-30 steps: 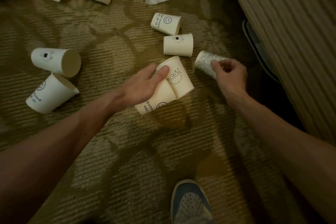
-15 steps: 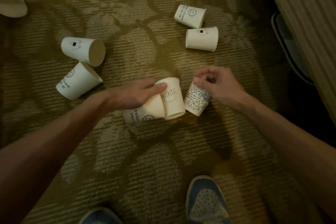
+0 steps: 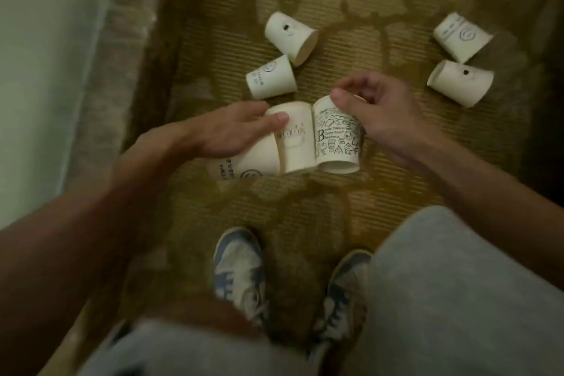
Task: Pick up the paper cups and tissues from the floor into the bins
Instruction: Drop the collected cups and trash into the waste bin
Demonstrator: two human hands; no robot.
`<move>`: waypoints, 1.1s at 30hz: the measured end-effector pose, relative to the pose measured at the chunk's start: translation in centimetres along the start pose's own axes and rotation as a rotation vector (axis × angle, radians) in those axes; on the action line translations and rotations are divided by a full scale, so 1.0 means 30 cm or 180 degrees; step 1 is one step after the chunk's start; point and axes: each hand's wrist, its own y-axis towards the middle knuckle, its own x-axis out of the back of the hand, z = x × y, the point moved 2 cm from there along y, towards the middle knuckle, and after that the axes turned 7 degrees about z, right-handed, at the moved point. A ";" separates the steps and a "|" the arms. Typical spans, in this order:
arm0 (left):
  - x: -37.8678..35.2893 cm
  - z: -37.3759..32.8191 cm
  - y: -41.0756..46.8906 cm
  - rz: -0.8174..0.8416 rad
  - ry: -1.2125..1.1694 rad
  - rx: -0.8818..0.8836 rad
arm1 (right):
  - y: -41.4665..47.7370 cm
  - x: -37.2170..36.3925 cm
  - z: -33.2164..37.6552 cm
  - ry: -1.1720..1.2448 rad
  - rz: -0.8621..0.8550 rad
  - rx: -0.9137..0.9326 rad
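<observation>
Paper cups [image 3: 290, 36] look light and easy to crush, so take them softly around the wall. Left hand [image 3: 235, 131] grips two nested cups [image 3: 294, 146]; right hand [image 3: 375, 110] pinches the printed cup [image 3: 337, 140] just beside them. Others lie on the floor [image 3: 351, 207] at 12 and 2 o'clock.

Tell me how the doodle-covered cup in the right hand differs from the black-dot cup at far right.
The doodle cup is covered in black drawings and lettering; the dot cup is nearly plain. The right hand pinches the doodle cup; the dot cup lies on its side on the carpet, untouched. Both are white paper cups.
</observation>
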 end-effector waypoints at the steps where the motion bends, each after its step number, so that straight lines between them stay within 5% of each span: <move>1: 0.024 -0.024 -0.096 -0.0184 -0.0073 0.0043 | -0.043 -0.033 0.080 -0.0006 0.0039 -0.0011; 5: 0.091 -0.192 -0.497 -0.0896 -0.0313 0.0131 | -0.265 -0.136 0.436 0.0139 0.0053 -0.0150; 9: 0.152 -0.412 -0.906 -0.0942 -0.0669 0.0132 | -0.510 -0.188 0.776 0.0787 0.0292 -0.0482; 16: 0.057 -0.663 -1.524 -0.1402 -0.1042 0.0499 | -0.918 -0.319 1.111 0.0851 0.0994 -0.0887; 22: -0.288 -0.657 -1.880 -0.1910 -0.1481 0.1045 | -1.221 -0.512 1.075 0.0496 0.1407 -0.1298; 33: -1.225 -0.372 -2.381 -0.2821 -0.2713 0.1701 | -1.862 -0.977 0.616 -0.0754 0.2556 -0.1755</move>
